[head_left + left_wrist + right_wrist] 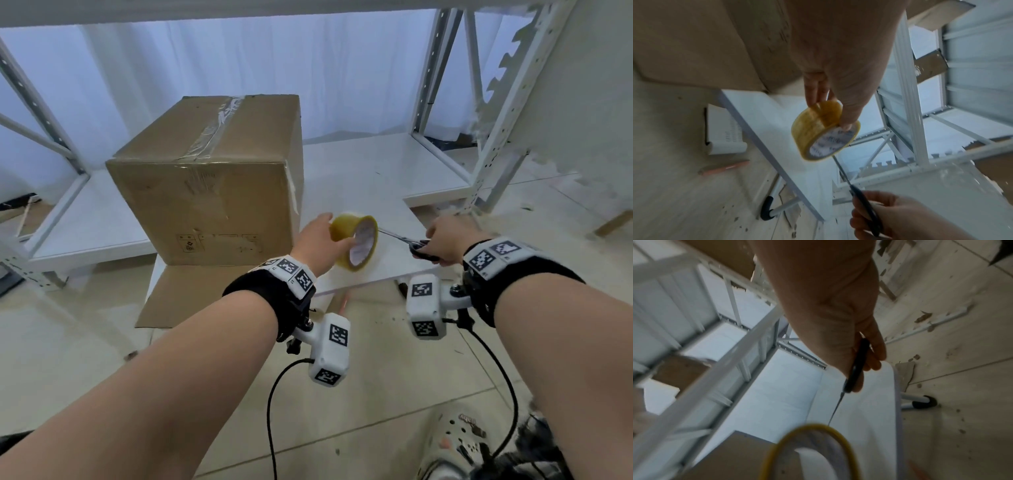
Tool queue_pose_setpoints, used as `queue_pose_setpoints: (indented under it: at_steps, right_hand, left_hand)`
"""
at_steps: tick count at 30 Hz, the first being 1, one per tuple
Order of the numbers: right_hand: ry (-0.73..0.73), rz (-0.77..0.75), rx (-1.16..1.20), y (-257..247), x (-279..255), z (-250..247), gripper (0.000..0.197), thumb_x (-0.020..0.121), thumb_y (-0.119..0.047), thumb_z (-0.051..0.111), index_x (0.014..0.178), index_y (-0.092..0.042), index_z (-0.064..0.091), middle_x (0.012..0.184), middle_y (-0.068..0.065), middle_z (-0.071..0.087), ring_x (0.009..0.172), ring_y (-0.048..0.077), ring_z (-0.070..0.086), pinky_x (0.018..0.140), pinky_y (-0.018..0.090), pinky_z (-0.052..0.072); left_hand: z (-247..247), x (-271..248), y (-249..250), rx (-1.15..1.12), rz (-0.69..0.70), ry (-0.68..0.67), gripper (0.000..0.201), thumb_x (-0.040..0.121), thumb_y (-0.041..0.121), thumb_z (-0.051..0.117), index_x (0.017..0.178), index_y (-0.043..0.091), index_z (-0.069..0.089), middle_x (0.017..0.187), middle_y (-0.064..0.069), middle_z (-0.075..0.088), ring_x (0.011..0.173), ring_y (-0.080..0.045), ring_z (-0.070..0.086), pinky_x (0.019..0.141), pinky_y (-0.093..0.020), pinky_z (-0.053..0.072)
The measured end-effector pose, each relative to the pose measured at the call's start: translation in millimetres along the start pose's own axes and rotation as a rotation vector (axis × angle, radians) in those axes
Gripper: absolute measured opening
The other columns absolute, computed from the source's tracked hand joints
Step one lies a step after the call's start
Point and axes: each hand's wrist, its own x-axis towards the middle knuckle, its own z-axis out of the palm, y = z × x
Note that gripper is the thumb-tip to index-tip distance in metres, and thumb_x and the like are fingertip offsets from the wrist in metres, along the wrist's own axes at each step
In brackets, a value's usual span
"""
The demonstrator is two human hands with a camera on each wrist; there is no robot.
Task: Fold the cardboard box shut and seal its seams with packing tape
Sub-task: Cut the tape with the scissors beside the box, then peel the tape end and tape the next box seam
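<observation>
A brown cardboard box (212, 178) stands closed on a low white table (370, 192), with clear tape along its top seam and down its front. My left hand (317, 240) grips a yellowish roll of packing tape (356, 240) just right of the box, above the table; the roll (822, 129) shows its printed white core. My right hand (445, 240) holds black-handled scissors (411, 243) with the blades together, pointing left at the roll. In the right wrist view the scissors (856, 366) point down toward the roll's rim (812, 443).
A loose cardboard flap (191, 294) lies flat in front of the box over the table edge. White metal shelving (493, 137) stands behind and to both sides. The tiled floor (102, 359) has scraps on it. My shoe (452, 442) is at the lower right.
</observation>
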Motion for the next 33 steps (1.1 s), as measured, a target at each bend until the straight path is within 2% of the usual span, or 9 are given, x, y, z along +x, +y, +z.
queue_pose_setpoints:
  at_steps: [3, 6, 9, 14, 16, 20, 25, 29, 33]
  right_hand:
    - [0.144, 0.024, -0.077, 6.2, 23.6, 10.0, 0.033, 0.077, -0.032, 0.072, 0.076, 0.0, 0.065, 0.076, 0.014, 0.069, 0.071, 0.027, 0.067, 0.058, 0.028, 0.052]
    - [0.127, 0.057, -0.035, 15.1, 50.6, 26.0, 0.027, 0.078, -0.026, 0.07, 0.071, -0.002, 0.06, 0.066, 0.013, 0.06, 0.063, 0.026, 0.062, 0.055, 0.025, 0.046]
    - [0.122, 0.064, -0.034, 21.8, 69.2, 36.9, 0.026, 0.082, -0.028, 0.066, 0.082, -0.002, 0.066, 0.066, 0.009, 0.056, 0.06, 0.026, 0.055, 0.048, 0.023, 0.038]
    - [0.05, 0.02, -0.039, 24.4, 91.3, 51.2, 0.029, 0.088, -0.019, 0.056, 0.113, -0.009, 0.066, 0.111, 0.015, 0.064, 0.103, 0.033, 0.061, 0.082, 0.035, 0.049]
    - [0.069, 0.0, -0.084, 23.2, 93.4, 53.2, 0.026, 0.089, -0.02, 0.055, 0.11, -0.011, 0.066, 0.11, 0.014, 0.065, 0.102, 0.033, 0.061, 0.081, 0.035, 0.049]
    - [0.086, -0.053, -0.19, 17.2, 88.0, 47.8, 0.018, 0.087, -0.019, 0.059, 0.098, -0.01, 0.07, 0.103, 0.012, 0.066, 0.083, 0.027, 0.058, 0.071, 0.03, 0.046]
    - [0.138, -0.16, -0.215, -4.2, 60.6, 23.5, 0.022, 0.089, -0.016, 0.059, 0.104, -0.002, 0.068, 0.11, 0.014, 0.065, 0.104, 0.03, 0.06, 0.087, 0.035, 0.051]
    - [0.187, -0.253, -0.127, -29.1, 24.5, -2.1, 0.026, 0.092, -0.022, 0.057, 0.104, -0.002, 0.068, 0.113, 0.016, 0.063, 0.108, 0.031, 0.058, 0.091, 0.034, 0.046]
    - [0.251, -0.31, 0.053, -59.0, -4.1, -20.2, 0.028, 0.089, -0.005, 0.049, 0.114, -0.01, 0.061, 0.121, 0.011, 0.059, 0.115, 0.027, 0.052, 0.094, 0.03, 0.039]
  left_hand:
    - [17.9, 34.0, 12.6, 0.164, 0.136, 0.105, 0.036, 0.082, 0.027, 0.067, 0.112, 0.012, 0.053, 0.111, -0.01, 0.055, 0.099, -0.028, 0.057, 0.083, -0.037, 0.047]
    - [30.8, 60.9, 13.9, 0.482, 0.245, 0.119, 0.051, 0.086, 0.021, 0.065, 0.131, 0.013, 0.042, 0.125, -0.008, 0.047, 0.111, -0.027, 0.048, 0.089, -0.038, 0.041]
    - [44.6, 84.0, 8.3, 0.701, 0.329, 0.072, 0.058, 0.087, 0.014, 0.064, 0.137, 0.013, 0.035, 0.129, -0.009, 0.046, 0.114, -0.029, 0.046, 0.088, -0.038, 0.039]
    - [61.9, 109.8, -1.0, 0.909, 0.393, 0.0, 0.054, 0.083, 0.003, 0.061, 0.133, 0.006, 0.042, 0.13, -0.014, 0.051, 0.116, -0.033, 0.05, 0.091, -0.04, 0.039]
    - [63.5, 114.5, -4.5, 0.911, 0.385, 0.017, 0.054, 0.076, 0.006, 0.071, 0.126, 0.006, 0.051, 0.123, -0.015, 0.057, 0.113, -0.033, 0.055, 0.087, -0.04, 0.046]
    - [64.0, 113.6, -11.1, 0.936, 0.239, -0.152, 0.045, 0.091, 0.016, 0.055, 0.133, 0.009, 0.041, 0.136, -0.013, 0.044, 0.126, -0.031, 0.041, 0.095, -0.041, 0.041]
    - [44.5, 95.0, -6.5, 0.909, 0.265, -0.077, 0.043, 0.092, 0.016, 0.057, 0.132, 0.009, 0.042, 0.134, -0.013, 0.044, 0.122, -0.031, 0.042, 0.093, -0.04, 0.041]
    - [18.1, 64.3, 13.0, 0.85, 0.307, -0.024, 0.038, 0.093, 0.011, 0.048, 0.131, 0.009, 0.042, 0.129, -0.012, 0.045, 0.119, -0.029, 0.043, 0.087, -0.037, 0.04]
    - [-14.3, 25.6, 32.7, 0.811, 0.424, 0.019, 0.033, 0.091, 0.005, 0.045, 0.125, 0.008, 0.046, 0.122, -0.011, 0.048, 0.115, -0.029, 0.045, 0.086, -0.037, 0.041]
